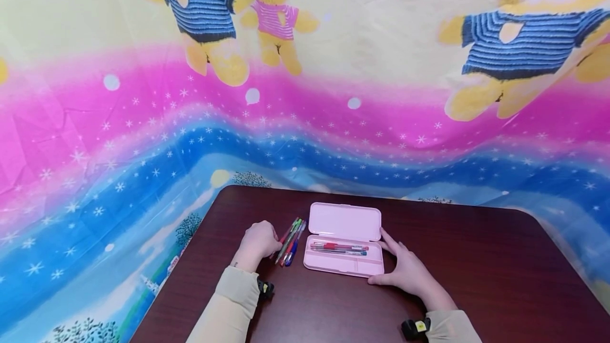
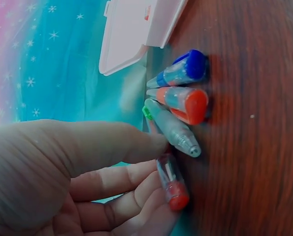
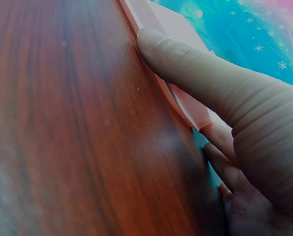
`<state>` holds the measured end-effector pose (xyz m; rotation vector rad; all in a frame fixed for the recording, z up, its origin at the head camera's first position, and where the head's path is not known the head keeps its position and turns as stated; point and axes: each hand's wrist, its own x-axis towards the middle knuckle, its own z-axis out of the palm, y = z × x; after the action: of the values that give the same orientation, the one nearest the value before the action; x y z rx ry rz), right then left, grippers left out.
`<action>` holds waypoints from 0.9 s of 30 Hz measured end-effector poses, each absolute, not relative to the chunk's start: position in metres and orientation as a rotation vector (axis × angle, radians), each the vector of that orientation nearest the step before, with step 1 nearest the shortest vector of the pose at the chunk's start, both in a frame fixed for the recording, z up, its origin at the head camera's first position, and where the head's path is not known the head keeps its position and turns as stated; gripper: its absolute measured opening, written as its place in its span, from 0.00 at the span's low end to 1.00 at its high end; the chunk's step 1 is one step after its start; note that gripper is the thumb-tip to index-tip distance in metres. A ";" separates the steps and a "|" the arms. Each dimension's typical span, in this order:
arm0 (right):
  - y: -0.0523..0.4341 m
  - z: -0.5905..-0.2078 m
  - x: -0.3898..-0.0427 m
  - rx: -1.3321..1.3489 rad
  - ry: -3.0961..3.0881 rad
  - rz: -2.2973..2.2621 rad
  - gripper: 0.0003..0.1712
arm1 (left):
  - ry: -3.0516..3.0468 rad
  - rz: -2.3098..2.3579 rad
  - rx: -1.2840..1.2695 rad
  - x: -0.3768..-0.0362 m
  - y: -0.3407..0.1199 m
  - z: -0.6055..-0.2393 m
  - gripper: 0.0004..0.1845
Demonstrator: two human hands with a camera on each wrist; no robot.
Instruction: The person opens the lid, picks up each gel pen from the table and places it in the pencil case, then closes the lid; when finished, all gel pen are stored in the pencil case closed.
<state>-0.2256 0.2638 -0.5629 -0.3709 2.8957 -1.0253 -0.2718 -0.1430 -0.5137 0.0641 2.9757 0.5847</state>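
A pink pencil case (image 1: pixel 344 269) lies with its lid (image 1: pixel 345 221) raised at the back; a few pens (image 1: pixel 338 248), one with a red grip, rest in its long compartment. My right hand (image 1: pixel 405 269) holds the case's right end, thumb (image 3: pixel 171 56) on the front edge and fingers spread along the side. Left of the case, my left hand (image 1: pixel 259 243) pinches a red-ended pen (image 2: pixel 172 184) between thumb and fingers. Right beside that pen lie a clear pen with a green clip (image 2: pixel 171 125), an orange-red capped pen (image 2: pixel 183 102) and a blue-capped pen (image 2: pixel 183 69).
The dark wooden table (image 1: pixel 324 311) extends on both sides of the case. Behind it hangs a cloth (image 1: pixel 333 136) printed with bears and snowflakes, reaching down to the table's back edge. Black wrist cameras (image 1: pixel 415 328) sit at both sleeves.
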 end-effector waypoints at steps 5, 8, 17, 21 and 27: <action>0.264 -0.563 -0.224 -0.380 2.901 -1.028 0.84 | 3.014 0.583 0.041 -0.272 -0.143 -0.516 0.17; 0.264 -0.563 -0.224 -0.376 2.901 -1.024 0.84 | 3.062 0.585 0.018 -0.272 -0.142 -0.514 0.18; 0.266 -0.563 -0.226 -0.346 2.892 -1.012 0.84 | 3.201 0.807 0.155 -0.265 -0.119 -0.488 0.06; 0.266 -0.563 -0.226 -0.347 2.895 -1.005 0.84 | 3.195 0.904 0.414 -0.261 -0.099 -0.489 0.04; 0.265 -0.566 -0.227 -0.365 2.893 -1.022 0.84 | 3.173 0.835 0.711 -0.254 -0.066 -0.502 0.06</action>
<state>-0.2271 0.2653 -0.5658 -0.3651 2.8926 -1.0221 -0.2542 -0.0664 -0.5017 0.7107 3.1732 0.8350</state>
